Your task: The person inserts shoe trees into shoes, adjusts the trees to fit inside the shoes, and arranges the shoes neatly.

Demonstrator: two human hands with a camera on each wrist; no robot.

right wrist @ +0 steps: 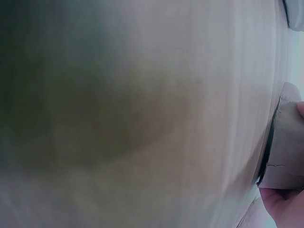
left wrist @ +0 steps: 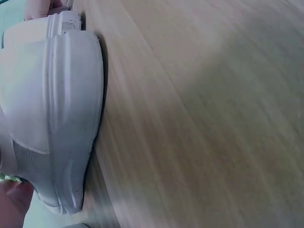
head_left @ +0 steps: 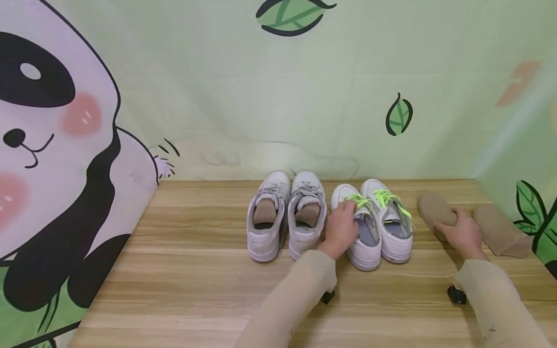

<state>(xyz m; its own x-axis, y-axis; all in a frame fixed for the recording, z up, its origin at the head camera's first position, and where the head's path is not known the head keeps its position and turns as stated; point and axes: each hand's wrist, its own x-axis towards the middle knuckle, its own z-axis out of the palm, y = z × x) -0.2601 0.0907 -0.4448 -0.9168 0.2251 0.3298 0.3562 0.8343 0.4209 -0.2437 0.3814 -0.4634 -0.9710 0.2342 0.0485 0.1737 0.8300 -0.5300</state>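
My left hand grips the left one of two white sneakers with neon-green laces, fingers at its opening by the laces. In the left wrist view this sneaker stands on the boards, a fingertip beside the green lace. Its mate stands close on its right. My right hand holds a brown moulded shoe insert between thumb and fingers, low over the boards; the right wrist view shows part of this insert. A second brown insert lies just right of that hand.
To the left stands another pair of white sneakers with grey laces, a brown insert in each. The wood-grain surface ends at a green printed backdrop behind, with a panda at left.
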